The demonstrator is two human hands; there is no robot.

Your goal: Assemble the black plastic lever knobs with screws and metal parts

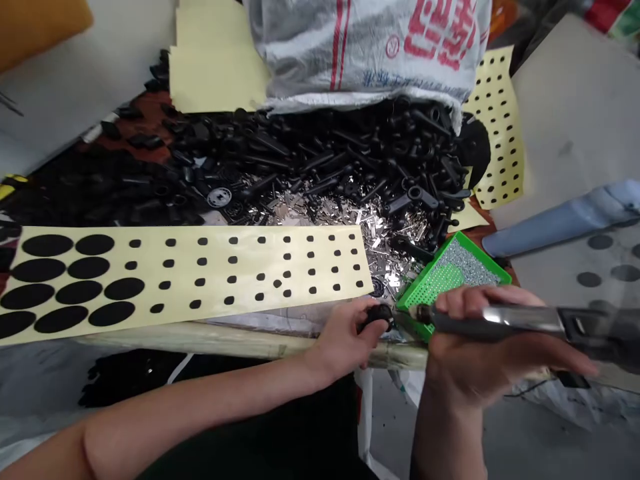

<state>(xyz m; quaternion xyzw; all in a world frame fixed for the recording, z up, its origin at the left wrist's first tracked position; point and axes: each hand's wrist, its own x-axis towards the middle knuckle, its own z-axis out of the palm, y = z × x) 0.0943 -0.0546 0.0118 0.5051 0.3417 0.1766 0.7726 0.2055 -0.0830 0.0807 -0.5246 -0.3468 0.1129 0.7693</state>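
Observation:
My left hand (349,337) is closed on a small round black plastic part (379,316) at the front edge of the table. My right hand (480,343) grips a power screwdriver (520,321) with a dark and silver body, its tip pointing left, close to the black part. I cannot tell whether the tip touches it. Just behind the right hand lies a green tray (419,291) with many small silver screws (470,260). Across the left and middle stretches a pale yellow sheet (245,270) bearing black round and small oval stickers.
Behind the sheet are heaps of black plastic parts (310,150) and small metal clips (380,233). A white woven sack (370,47) with red print stands at the back. More yellow sheets (215,67) lie back left. A blue-grey tube (555,220) slants in from the right.

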